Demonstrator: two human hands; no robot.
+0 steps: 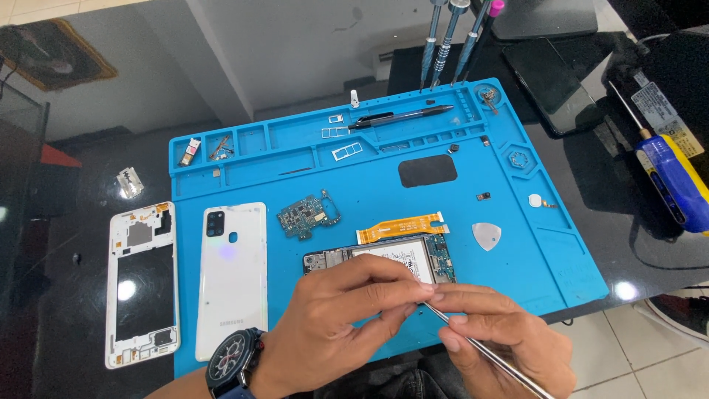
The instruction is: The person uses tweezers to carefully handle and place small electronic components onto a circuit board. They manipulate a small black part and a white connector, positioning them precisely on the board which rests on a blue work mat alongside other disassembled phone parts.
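An opened phone body (pixel 384 258) with its battery showing lies on the blue work mat (pixel 517 244). My left hand (pixel 332 325), wristwatch on the wrist, rests over its lower part with fingertips pinched near the battery edge. In my right hand (pixel 502 340) are thin metal tweezers (pixel 480 347), their tip meeting my left fingertips at the phone's lower right. An orange flex cable (pixel 402 225) lies just above the phone, and a green circuit board (pixel 309 216) sits to its upper left.
A white back cover (pixel 233 281) and a white mid frame (pixel 142 284) lie at left. A black pen (pixel 402 117), card trays and small parts sit in the mat's top trays. Screwdrivers (pixel 450 37) stand behind. A dark phone (pixel 550 81) and a blue-yellow tool (pixel 676 177) lie at right.
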